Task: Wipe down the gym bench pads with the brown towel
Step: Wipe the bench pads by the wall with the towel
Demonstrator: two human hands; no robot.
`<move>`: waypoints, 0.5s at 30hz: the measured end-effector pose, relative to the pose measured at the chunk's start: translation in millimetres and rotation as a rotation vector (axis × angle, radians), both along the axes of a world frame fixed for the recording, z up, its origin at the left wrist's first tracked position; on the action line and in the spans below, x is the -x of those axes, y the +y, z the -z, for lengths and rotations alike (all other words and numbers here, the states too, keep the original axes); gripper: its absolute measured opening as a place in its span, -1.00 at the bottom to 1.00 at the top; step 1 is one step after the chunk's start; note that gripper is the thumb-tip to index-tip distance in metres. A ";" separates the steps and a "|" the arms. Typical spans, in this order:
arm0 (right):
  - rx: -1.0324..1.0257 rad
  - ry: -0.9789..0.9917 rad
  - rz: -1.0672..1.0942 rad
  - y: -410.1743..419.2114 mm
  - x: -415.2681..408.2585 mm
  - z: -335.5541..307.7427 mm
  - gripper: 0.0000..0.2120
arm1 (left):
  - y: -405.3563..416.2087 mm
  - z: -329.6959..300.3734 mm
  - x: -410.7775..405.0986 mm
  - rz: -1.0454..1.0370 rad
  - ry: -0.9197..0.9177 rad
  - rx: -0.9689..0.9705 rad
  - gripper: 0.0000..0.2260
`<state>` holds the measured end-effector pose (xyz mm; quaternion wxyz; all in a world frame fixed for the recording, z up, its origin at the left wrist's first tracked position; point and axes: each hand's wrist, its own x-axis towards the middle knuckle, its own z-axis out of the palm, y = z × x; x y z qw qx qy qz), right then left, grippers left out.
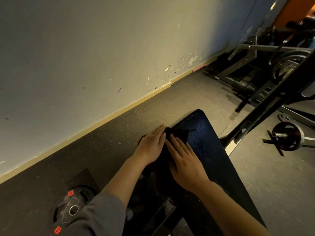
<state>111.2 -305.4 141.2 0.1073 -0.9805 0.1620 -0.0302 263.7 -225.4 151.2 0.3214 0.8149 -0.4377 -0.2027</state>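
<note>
Head view shows a weight plate on the floor by the wall. Next, the left hand lies flat, fingers straight, on the dark towel. The right hand lies flat beside it, pressing too. The towel sits on the bench pad. More weights lie far right

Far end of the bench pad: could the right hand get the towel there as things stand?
Probably yes: the right hand lies flat on the towel, and the pad beyond it is bare.
</note>
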 end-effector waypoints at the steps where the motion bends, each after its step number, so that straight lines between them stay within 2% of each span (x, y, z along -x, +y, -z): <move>1: -0.019 0.012 0.007 -0.1 0.3 -0.1 -0.34 | -3.4 -1.8 0.5 -0.003 -0.028 0.003 -0.58; 4: -0.050 -0.006 0.024 1.6 6.8 2.2 -0.37 | -0.2 5.5 9.2 -0.033 -0.129 0.027 -0.57; 9: -0.035 -0.039 0.123 22.8 31.6 31.4 -0.37 | 23.3 38.8 22.0 -0.033 -0.462 0.199 -0.54; 15: 0.023 -0.022 0.156 40.4 57.4 50.2 -0.32 | 51.0 63.1 30.3 0.181 -0.772 0.295 -0.50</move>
